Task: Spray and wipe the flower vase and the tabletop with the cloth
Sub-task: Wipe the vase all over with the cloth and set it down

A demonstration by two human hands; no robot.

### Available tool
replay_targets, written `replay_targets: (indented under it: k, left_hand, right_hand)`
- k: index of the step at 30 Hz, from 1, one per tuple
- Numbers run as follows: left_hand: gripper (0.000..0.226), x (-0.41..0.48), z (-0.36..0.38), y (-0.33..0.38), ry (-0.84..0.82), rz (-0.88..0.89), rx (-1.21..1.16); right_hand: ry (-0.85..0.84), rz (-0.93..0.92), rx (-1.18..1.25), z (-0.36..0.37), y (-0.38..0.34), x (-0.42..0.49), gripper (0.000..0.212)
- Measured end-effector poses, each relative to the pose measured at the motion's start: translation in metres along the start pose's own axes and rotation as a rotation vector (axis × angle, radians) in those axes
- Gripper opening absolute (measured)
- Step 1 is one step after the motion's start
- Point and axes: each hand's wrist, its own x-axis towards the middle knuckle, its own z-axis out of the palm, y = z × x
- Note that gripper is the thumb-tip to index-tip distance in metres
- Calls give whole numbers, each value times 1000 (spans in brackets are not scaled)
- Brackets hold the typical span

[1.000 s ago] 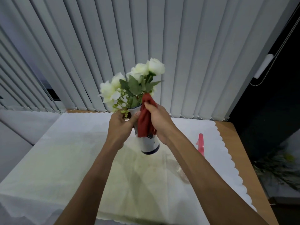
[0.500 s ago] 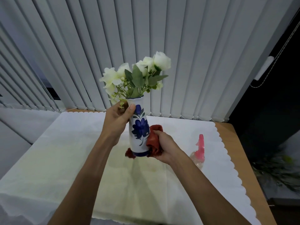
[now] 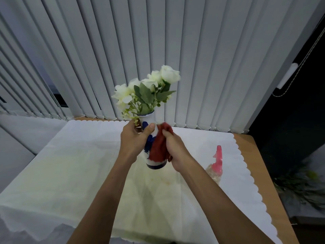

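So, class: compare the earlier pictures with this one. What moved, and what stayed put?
The right hand carried the red cloth from the vase's neck down to its base, then back up its side. The left hand kept gripping the vase near the neck, off the tablecloth. The spray bottle stayed put.

The cloth (image 3: pixel 159 147) and right hand (image 3: pixel 175 152) are covering most of the vase's (image 3: pixel 156 164) right side, and the left hand (image 3: pixel 134 140) is hiding its left side (only a strip of blue pattern is showing). The right forearm is hiding part of the spray bottle (image 3: pixel 215 168). The plant (image 3: pixel 302 187) at the right edge is blurring.
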Motion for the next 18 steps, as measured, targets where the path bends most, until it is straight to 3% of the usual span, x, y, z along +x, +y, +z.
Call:
replay_targets:
  k: [5,8,12,15,18]
  left_hand:
    - [30,-6,4,-2,-67,50,-27]
    - [36,-2,-3,-3,-88,25,-116]
    - [36,-1,-8,-5,-141,-35,-189]
    - [36,-6,-3,-8,-191,-27,-153]
    - [18,-9,4,-10,-209,25,-67]
  right_hand:
    - [-14,-173,59,13,-22,0,32]
    - [-4,-236,-104,5,-1,5,33]
    - [5,-12,-256,-15,9,9,29]
    - [-36,-64,-169,-14,-4,9,28]
    - [-23,-183,20,-5,-19,2,24]
